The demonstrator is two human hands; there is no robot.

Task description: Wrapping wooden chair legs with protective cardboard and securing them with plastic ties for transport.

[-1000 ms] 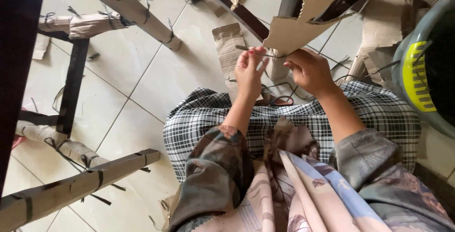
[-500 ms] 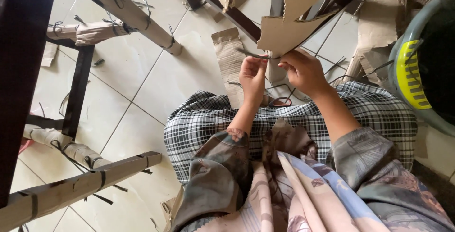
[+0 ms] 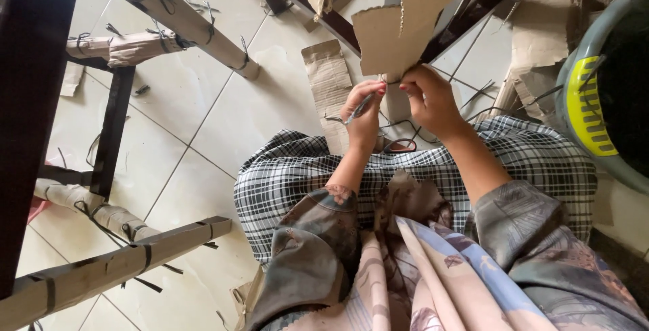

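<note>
My left hand (image 3: 364,116) holds a thin dark strap (image 3: 359,108) between its fingers, just below a brown cardboard flap (image 3: 387,40). My right hand (image 3: 428,98) pinches the lower edge of that flap, which wraps a dark furniture leg (image 3: 473,8). Both hands sit close together above my checked skirt (image 3: 297,172). Red-handled scissors (image 3: 400,145) lie on the floor just beyond my lap, partly hidden by my hands.
Cardboard-wrapped wooden legs (image 3: 176,16) tied with dark straps stand at left and lower left (image 3: 115,267). A corrugated cardboard strip (image 3: 328,81) and loose strap offcuts lie on the pale tiled floor. A grey and yellow plastic basket (image 3: 598,94) is at right.
The cardboard flap has swung more upright. My left hand turned so the strap now lies diagonally in its fingers, and both hands drew closer under the flap's edge.
</note>
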